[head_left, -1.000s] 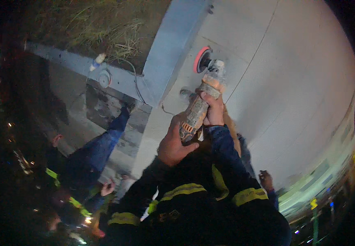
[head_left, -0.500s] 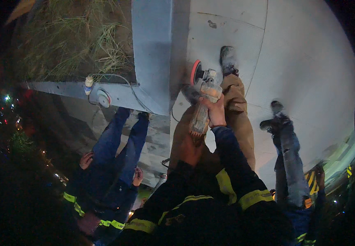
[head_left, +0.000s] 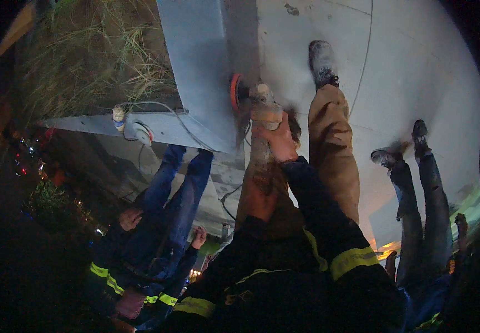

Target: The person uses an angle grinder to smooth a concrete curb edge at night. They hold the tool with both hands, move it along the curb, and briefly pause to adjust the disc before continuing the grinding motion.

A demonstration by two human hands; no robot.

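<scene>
Head view: right hand (head_left: 278,139) wrapped round the neck of a dusty power tool (head_left: 266,114), upper centre of frame; left hand (head_left: 259,201) in shadow lower down, at the rear end, grip can't be told. Red-edged disc (head_left: 234,91) up against the side of the grey ledge (head_left: 193,50); contact and spin unclear. Looks like work on that side face is under way, not finished; no clear line between treated and untreated surface, so amount left can't be told. Round pale disc (head_left: 142,133) sits at the ledge's front, left of frame, apart from both hands
</scene>
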